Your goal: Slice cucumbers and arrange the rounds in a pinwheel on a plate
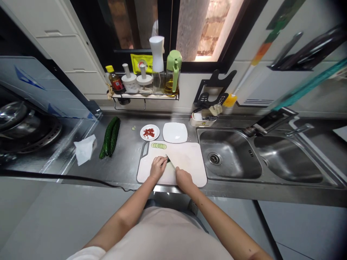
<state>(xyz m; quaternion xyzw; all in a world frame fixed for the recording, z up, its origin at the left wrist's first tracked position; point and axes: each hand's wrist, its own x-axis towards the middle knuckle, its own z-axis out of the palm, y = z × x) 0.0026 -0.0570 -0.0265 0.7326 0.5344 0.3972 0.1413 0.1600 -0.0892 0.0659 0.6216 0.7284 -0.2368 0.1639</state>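
Note:
My left hand (pixel 158 166) is closed on a short dark green piece of cucumber (pixel 168 159), mostly hidden under the fingers, on the white cutting board (pixel 193 159). In my right hand (pixel 184 179) is the handle of a knife (pixel 171 163), its thin blade pointing up and left beside the cucumber piece. A row of several pale green cucumber slices (pixel 158 146) lies overlapping near the board's top left. Behind the board stand a small white plate of chopped red bits (pixel 149 132) and a white square plate (pixel 175 132).
Whole cucumbers (pixel 110 137) and a crumpled white tissue (pixel 85 148) lie on the steel counter to the left. A double sink (pixel 230 153) adjoins the board on the right. Bottles and jars stand on a wall rack (pixel 146 95); a pot (pixel 20 122) sits far left.

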